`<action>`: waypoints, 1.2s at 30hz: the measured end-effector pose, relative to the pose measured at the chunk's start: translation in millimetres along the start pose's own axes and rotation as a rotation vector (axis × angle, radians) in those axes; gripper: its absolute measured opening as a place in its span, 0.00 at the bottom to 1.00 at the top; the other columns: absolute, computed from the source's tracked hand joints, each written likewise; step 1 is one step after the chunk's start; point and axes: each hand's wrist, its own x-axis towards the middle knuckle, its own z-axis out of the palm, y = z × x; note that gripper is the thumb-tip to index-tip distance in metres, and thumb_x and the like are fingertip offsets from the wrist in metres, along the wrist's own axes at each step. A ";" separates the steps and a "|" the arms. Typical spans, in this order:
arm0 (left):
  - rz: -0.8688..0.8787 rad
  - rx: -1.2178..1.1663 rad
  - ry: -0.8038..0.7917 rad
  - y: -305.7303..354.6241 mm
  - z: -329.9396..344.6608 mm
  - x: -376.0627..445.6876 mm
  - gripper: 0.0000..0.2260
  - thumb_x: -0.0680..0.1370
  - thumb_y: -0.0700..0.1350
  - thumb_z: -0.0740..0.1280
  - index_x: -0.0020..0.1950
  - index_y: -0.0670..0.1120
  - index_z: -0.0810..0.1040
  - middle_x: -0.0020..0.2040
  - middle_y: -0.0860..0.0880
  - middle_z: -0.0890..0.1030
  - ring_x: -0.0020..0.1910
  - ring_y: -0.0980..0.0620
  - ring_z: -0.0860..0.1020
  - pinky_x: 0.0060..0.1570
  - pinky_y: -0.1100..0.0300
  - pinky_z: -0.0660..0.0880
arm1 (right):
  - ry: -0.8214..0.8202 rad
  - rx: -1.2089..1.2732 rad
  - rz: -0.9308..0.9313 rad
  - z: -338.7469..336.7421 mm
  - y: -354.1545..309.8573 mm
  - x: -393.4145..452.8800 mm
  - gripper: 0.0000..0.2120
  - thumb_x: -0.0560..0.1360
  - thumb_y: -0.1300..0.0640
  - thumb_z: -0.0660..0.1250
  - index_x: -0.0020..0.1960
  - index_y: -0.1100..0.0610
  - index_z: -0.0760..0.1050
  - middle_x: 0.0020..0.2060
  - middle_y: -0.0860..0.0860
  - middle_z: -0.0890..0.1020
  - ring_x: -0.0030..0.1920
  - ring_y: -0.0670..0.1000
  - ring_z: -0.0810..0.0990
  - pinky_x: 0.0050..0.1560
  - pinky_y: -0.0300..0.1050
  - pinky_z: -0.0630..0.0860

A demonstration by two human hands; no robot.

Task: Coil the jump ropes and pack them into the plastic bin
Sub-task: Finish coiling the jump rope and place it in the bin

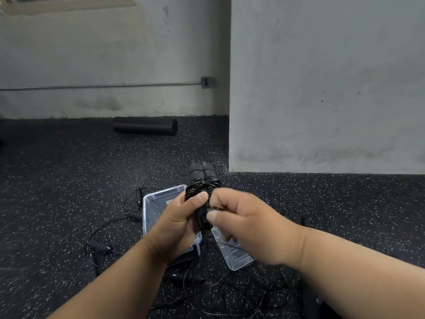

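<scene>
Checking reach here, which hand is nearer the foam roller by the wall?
Left. The left hand is below the foam roller; the right hand sits farther right.

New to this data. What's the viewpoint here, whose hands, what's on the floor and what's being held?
There is one picture, from a wide-angle camera worn on a person's head, looking forward and down; no robot. The left hand grips a jump rope, its two black handles side by side with thin cord wound round them. The right hand pinches the cord beside the bundle. Below them on the speckled rubber floor sits a clear plastic bin, with what looks like its lid beside it. More loose jump ropes lie tangled around. A black foam roller lies by the wall.
</scene>
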 end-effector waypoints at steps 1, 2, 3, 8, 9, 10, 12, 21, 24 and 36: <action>0.004 0.014 -0.003 -0.2 0.3 -0.4 0.27 0.79 0.48 0.73 0.66 0.29 0.71 0.54 0.32 0.77 0.54 0.36 0.78 0.54 0.43 0.80 | 0.012 0.102 0.022 -2.0 -0.1 1.4 0.10 0.81 0.56 0.66 0.41 0.54 0.71 0.30 0.48 0.74 0.33 0.49 0.71 0.37 0.46 0.71; 0.010 0.024 0.001 -0.1 -1.3 0.1 0.28 0.79 0.47 0.71 0.67 0.27 0.69 0.55 0.30 0.76 0.55 0.33 0.77 0.57 0.38 0.78 | 0.028 0.183 0.035 -5.5 -0.4 3.7 0.09 0.80 0.55 0.65 0.42 0.54 0.71 0.29 0.50 0.74 0.32 0.50 0.72 0.38 0.47 0.72; 0.018 0.032 0.008 1.4 -2.9 0.0 0.29 0.79 0.46 0.72 0.69 0.27 0.67 0.57 0.29 0.76 0.57 0.32 0.76 0.59 0.36 0.77 | 0.041 0.228 0.044 -9.9 0.6 6.0 0.09 0.80 0.55 0.65 0.42 0.55 0.71 0.28 0.51 0.74 0.31 0.50 0.72 0.38 0.46 0.72; -0.022 0.155 0.024 0.5 4.7 -8.6 0.32 0.71 0.44 0.76 0.70 0.34 0.71 0.57 0.36 0.82 0.54 0.42 0.82 0.47 0.52 0.82 | 0.083 -0.006 0.070 -34.6 13.1 14.7 0.12 0.82 0.55 0.69 0.43 0.57 0.72 0.31 0.52 0.73 0.34 0.52 0.73 0.39 0.50 0.71; -0.037 0.163 0.009 -1.5 6.3 -10.0 0.30 0.71 0.44 0.75 0.69 0.34 0.71 0.56 0.37 0.82 0.52 0.43 0.83 0.45 0.52 0.82 | 0.079 -0.016 0.065 -36.1 16.8 15.9 0.12 0.81 0.54 0.71 0.43 0.58 0.73 0.32 0.54 0.72 0.35 0.53 0.71 0.40 0.53 0.71; -0.054 0.168 -0.010 -2.3 8.6 -11.0 0.28 0.71 0.42 0.75 0.68 0.34 0.72 0.54 0.37 0.82 0.49 0.44 0.83 0.43 0.53 0.82 | 0.076 0.009 0.062 -36.5 19.8 16.9 0.11 0.80 0.54 0.73 0.43 0.57 0.75 0.33 0.55 0.71 0.36 0.54 0.70 0.41 0.54 0.70; -0.066 0.171 -0.041 -1.2 14.7 -12.2 0.25 0.72 0.40 0.73 0.66 0.34 0.72 0.51 0.38 0.82 0.46 0.46 0.84 0.41 0.55 0.82 | 0.079 0.104 0.051 -35.0 23.8 18.1 0.09 0.78 0.56 0.75 0.43 0.57 0.77 0.34 0.55 0.70 0.37 0.54 0.69 0.42 0.52 0.72; -0.021 0.216 -0.023 -4.4 24.7 -18.4 0.30 0.72 0.47 0.77 0.70 0.36 0.73 0.60 0.35 0.82 0.57 0.40 0.82 0.52 0.49 0.81 | 0.165 0.263 0.070 -28.7 30.5 25.6 0.08 0.77 0.59 0.76 0.45 0.59 0.78 0.33 0.56 0.78 0.33 0.51 0.74 0.37 0.46 0.74; -0.032 0.258 0.055 -4.9 27.8 -18.5 0.30 0.71 0.46 0.80 0.69 0.38 0.75 0.59 0.35 0.83 0.55 0.41 0.83 0.51 0.52 0.81 | 0.165 0.249 0.079 -29.0 34.7 25.9 0.09 0.78 0.56 0.75 0.47 0.61 0.79 0.33 0.57 0.78 0.33 0.52 0.75 0.38 0.48 0.74; -0.060 0.334 0.215 -1.8 30.9 -22.6 0.23 0.70 0.44 0.77 0.64 0.43 0.79 0.50 0.40 0.85 0.44 0.43 0.85 0.37 0.56 0.80 | 0.135 -0.125 0.044 -36.7 40.4 20.9 0.08 0.80 0.48 0.72 0.46 0.51 0.82 0.33 0.45 0.75 0.36 0.46 0.72 0.40 0.48 0.73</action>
